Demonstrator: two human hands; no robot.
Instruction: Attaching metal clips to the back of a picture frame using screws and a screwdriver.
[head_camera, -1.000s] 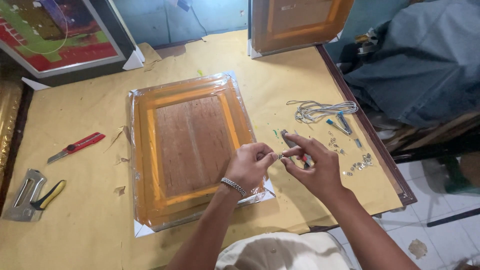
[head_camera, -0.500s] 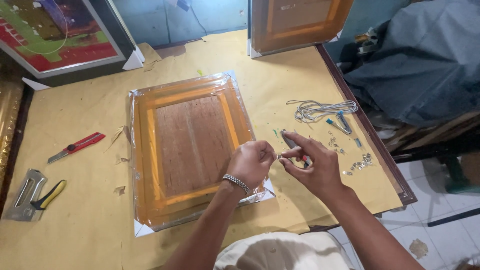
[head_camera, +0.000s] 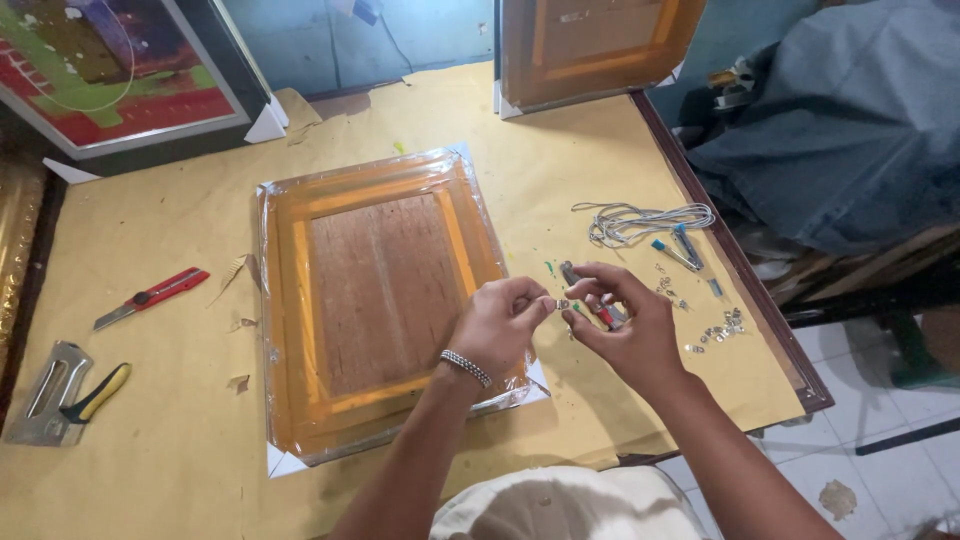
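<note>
- Where your hands meet above the table's right half, your left hand (head_camera: 505, 325) pinches a tiny metal fitting (head_camera: 562, 303) between thumb and forefinger; fingertips are closed on it.
- Your right hand (head_camera: 625, 330) sits just beside the left, fingers curled together round a red-handled tool (head_camera: 590, 300); its fingertips also reach the small fitting, though whether they grip it cannot be told.
- The fitting is held in the air between both hands, just off the right edge of the wrapped frame (head_camera: 385, 300).
- That frame lies flat, back up, wooden panel in the middle, orange border, sealed in clear film, white corner protectors at its lower corners.
- A beaded bracelet (head_camera: 467, 366) rings your left wrist.
- Right of your hands: a coil of grey cord (head_camera: 640, 220), a blue-handled tool (head_camera: 675, 250), and a scatter of small metal hardware (head_camera: 720, 330) near the table edge.
- Left side of the paper-covered table (head_camera: 150, 420): red utility knife (head_camera: 150, 298), and further down a staple gun (head_camera: 45, 395) with a yellow-handled tool (head_camera: 95, 393) lying against it.
- Far edge: a second wrapped frame (head_camera: 590, 45) standing upright, and a bright abstract painting (head_camera: 100, 70) leaning at top left.
</note>
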